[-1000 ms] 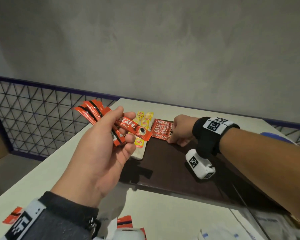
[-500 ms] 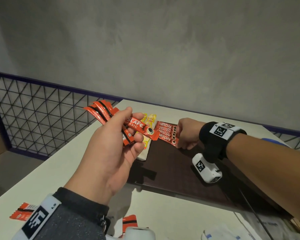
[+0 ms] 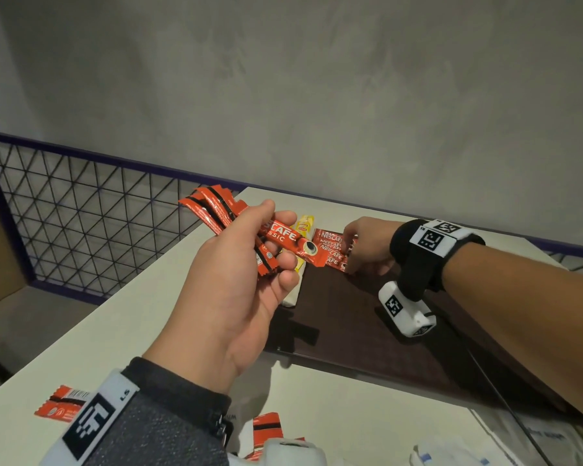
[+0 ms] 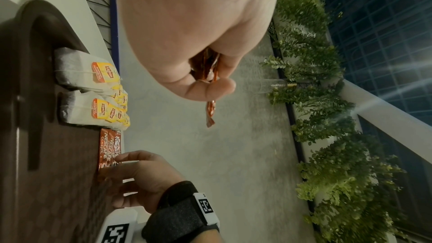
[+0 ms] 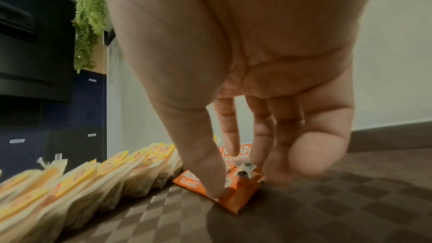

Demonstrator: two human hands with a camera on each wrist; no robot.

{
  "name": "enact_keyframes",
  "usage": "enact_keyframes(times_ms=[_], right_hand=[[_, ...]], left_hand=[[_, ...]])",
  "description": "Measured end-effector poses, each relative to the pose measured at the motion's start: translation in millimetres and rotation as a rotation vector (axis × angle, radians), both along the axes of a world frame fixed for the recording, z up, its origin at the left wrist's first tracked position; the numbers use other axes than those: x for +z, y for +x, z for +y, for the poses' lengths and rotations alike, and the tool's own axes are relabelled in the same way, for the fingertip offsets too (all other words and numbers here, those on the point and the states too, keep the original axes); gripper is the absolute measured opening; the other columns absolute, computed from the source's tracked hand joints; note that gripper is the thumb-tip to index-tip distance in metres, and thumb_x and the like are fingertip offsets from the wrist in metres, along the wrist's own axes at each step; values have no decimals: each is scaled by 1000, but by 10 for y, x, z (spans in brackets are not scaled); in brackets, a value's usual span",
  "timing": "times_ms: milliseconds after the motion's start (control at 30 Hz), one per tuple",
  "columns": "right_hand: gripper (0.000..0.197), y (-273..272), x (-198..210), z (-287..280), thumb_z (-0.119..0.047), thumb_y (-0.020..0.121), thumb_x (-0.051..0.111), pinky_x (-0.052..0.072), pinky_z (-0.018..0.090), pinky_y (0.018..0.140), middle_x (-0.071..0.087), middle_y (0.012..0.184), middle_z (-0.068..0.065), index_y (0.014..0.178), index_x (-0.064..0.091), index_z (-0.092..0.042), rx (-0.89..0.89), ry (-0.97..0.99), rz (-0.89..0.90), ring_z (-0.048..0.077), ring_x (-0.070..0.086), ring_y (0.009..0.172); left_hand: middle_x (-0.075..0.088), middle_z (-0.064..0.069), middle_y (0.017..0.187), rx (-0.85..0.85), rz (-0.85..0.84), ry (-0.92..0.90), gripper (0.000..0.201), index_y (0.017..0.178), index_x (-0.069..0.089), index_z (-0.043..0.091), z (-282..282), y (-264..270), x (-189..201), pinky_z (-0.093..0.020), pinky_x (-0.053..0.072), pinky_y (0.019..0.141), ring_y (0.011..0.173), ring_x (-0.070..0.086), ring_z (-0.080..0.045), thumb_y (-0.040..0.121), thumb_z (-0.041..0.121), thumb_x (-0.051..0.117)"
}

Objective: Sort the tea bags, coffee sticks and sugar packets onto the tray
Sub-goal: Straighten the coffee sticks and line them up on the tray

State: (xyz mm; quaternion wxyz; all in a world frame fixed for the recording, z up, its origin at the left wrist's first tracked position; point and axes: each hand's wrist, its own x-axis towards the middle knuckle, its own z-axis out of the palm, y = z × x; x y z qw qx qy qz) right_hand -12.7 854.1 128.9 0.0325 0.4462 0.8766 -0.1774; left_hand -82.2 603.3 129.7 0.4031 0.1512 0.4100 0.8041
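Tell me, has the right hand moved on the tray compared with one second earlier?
Barely. The right hand stays at the coffee sticks on the dark tray, next to the tea bags; most of the apparent shift looks like head camera motion.

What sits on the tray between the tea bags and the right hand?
A row of red coffee sticks lies there, next to the tea bags, with the right hand touching its end. The left wrist view shows it best.
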Motion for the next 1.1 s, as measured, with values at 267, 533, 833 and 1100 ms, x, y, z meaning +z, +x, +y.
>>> enact_keyframes(times_ms=[267,533,833,1100], right_hand=[[33,-86,-45,-31,-28,80,86,47,24,49,70,91,4,106,70,-16,13,85,44,17,61,68],[33,-134,-84,-12,-21,82,84,52,24,56,68,101,3,113,71,-16,36,122,31,13,61,74],[32,-161,-73,-11,-19,83,83,45,21,50,67,109,2,113,73,-19,100,240,-58,10,56,71],[31,-191,-71,-28,-12,86,79,49,21,47,65,80,0,115,70,-16,111,236,-67,13,64,57]], left_hand=[[59,-1,63,11,1,-3,30,93,78,8,-12,-7,6,-17,42,38,46,53,-9,99,34,65],[60,-1,64,13,5,-14,30,94,79,8,-12,-7,-2,-17,42,39,47,54,-9,98,35,66],[57,0,60,14,0,-3,30,90,78,8,-11,-9,4,-17,41,38,46,52,-8,99,34,65],[55,0,59,22,-2,0,31,89,78,7,3,-18,-2,-17,41,37,45,52,-8,99,33,65]])
